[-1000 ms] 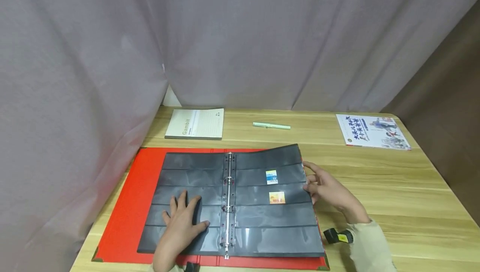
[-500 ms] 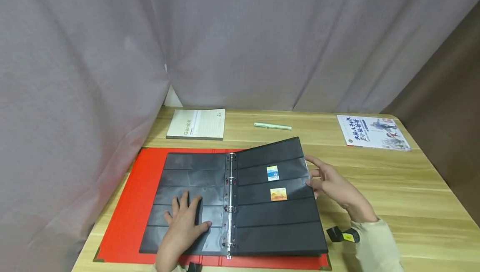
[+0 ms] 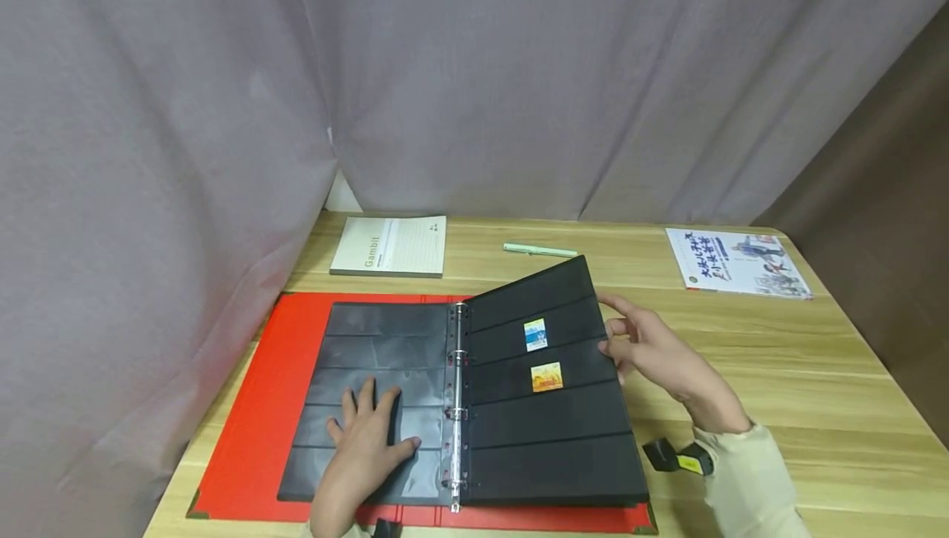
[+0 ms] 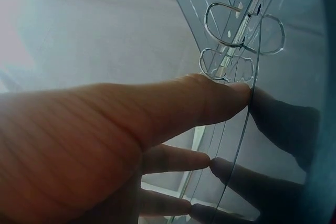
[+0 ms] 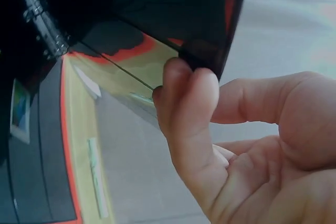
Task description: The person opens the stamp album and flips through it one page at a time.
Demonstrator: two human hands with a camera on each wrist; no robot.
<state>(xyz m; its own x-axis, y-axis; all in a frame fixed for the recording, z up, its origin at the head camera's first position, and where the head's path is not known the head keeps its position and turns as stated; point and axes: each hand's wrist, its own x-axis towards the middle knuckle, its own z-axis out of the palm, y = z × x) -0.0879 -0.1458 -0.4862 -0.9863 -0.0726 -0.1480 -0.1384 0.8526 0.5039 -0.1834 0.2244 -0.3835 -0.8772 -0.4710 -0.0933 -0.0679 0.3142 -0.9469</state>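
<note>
A red ring binder [image 3: 240, 431] lies open, with black pocket pages on metal rings [image 3: 457, 390]. My left hand [image 3: 361, 451] rests on the left page [image 3: 389, 320], fingers spread. At the right page's [image 3: 552, 468] outer edge, my right hand [image 3: 660, 357] pinches it between thumb and fingers. That page slants up from the rings. A blue-and-white stamp [image 3: 535, 334] and an orange-yellow stamp [image 3: 546, 376] sit in its pockets. In the right wrist view the fingertips [image 5: 202, 90] grip the raised page corner, and another small stamp [image 5: 20, 111] shows at left.
Behind the binder lie a Gambit notebook [image 3: 389, 246] at left and a pale green pen [image 3: 539, 250] at the middle. An illustrated booklet [image 3: 739, 263] lies at the far right of the wooden table [image 3: 801, 390]. Grey curtain [image 3: 474, 85] hangs behind.
The right page has risen at its outer edge, its far corner moving up and slightly left, with my right hand holding it. My left hand has stayed on the left page.
</note>
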